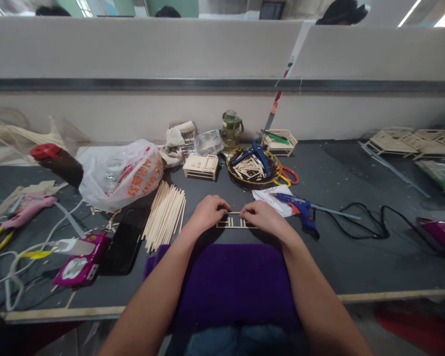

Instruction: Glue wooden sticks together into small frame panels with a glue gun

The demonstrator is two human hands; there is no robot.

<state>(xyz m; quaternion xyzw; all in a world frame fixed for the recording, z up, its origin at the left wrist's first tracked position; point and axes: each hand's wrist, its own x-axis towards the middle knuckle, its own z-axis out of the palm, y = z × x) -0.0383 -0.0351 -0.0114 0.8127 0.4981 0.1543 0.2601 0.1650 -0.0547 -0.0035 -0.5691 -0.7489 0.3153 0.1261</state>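
A small rectangular frame of thin wooden sticks [237, 227], with short crosspieces inside, lies on the dark tabletop between my hands. My left hand [211, 213] has its curled fingers closed on the frame's left end. On the opposite end, my right hand [260, 216] pinches the frame with thumb and fingertips. Part of each end is hidden under the fingers. Left of my left hand lies a bundle of loose wooden sticks [165, 215]. Beside my right hand, a blue glue gun [304, 216] rests partly on a white sheet of paper [272, 198].
Behind my hands are a yellow-rimmed basket [232, 175] of short stick pieces, a small stick-built model [200, 167] and a green bottle [230, 129]. To the left lie a plastic bag [124, 175], a phone [125, 242] and a pink glue gun [29, 210]. A black cable [371, 236] runs rightward.
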